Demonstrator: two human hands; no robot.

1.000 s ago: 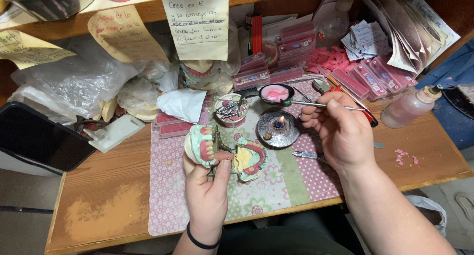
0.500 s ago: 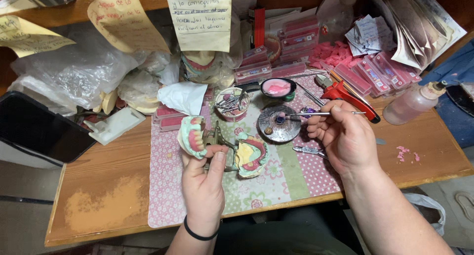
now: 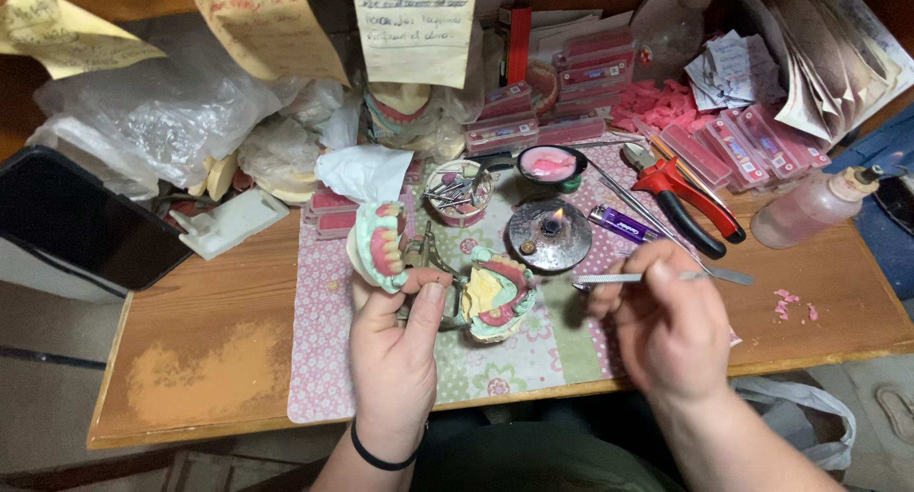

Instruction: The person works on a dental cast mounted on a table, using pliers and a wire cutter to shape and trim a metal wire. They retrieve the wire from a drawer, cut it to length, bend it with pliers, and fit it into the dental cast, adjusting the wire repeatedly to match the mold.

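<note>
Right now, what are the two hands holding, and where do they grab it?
Left hand grips the hinged dental model by its metal frame; right hand pinches a thin metal tool mid-handle.

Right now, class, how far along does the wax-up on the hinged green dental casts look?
Done: pink wax and teeth sit on both green plaster casts, and the small round burner is lit. In hand: the left hand holds the casts open; the right hand grips a thin metal instrument beside the flame. Left: cannot tell from here.
</note>
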